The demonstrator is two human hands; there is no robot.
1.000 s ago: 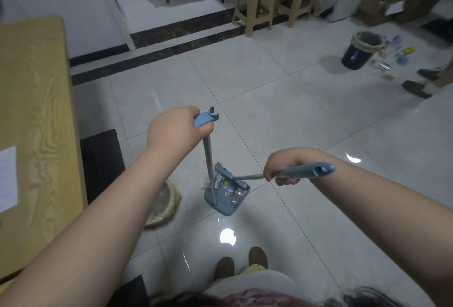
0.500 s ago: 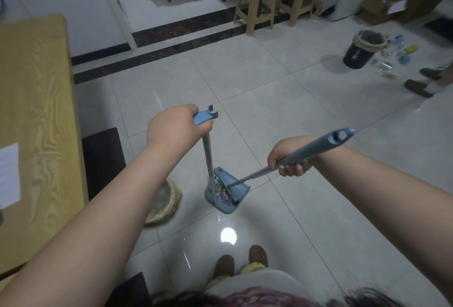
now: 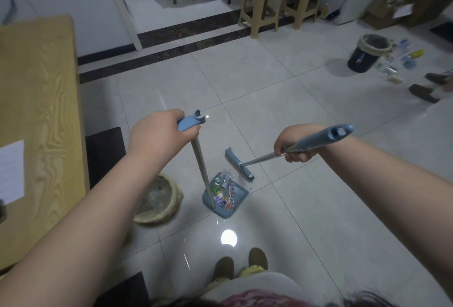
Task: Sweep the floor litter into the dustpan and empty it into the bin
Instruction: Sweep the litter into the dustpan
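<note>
A blue dustpan [image 3: 239, 195] rests on the tiled floor in front of my feet, filled with several bits of colourful litter [image 3: 223, 190]. My left hand [image 3: 157, 133] grips the blue top of its long upright handle. My right hand [image 3: 295, 144] holds the blue grip of the broom, whose blue head [image 3: 239, 167] hovers just beyond the pan's open mouth. A bin lined with a pale bag [image 3: 157, 200] stands on the floor to the left of the dustpan, beside the table.
A wooden table [image 3: 36, 100] with a sheet of paper runs along the left. A dark bin [image 3: 367, 54] with bottles and litter beside it stands far right, near another person's shoes [image 3: 424, 92]. Two stools [image 3: 262, 5] stand at the back step.
The broom head has lifted out of the dustpan and moved up and to the right, uncovering the litter inside. The dustpan and my left hand have stayed put.
</note>
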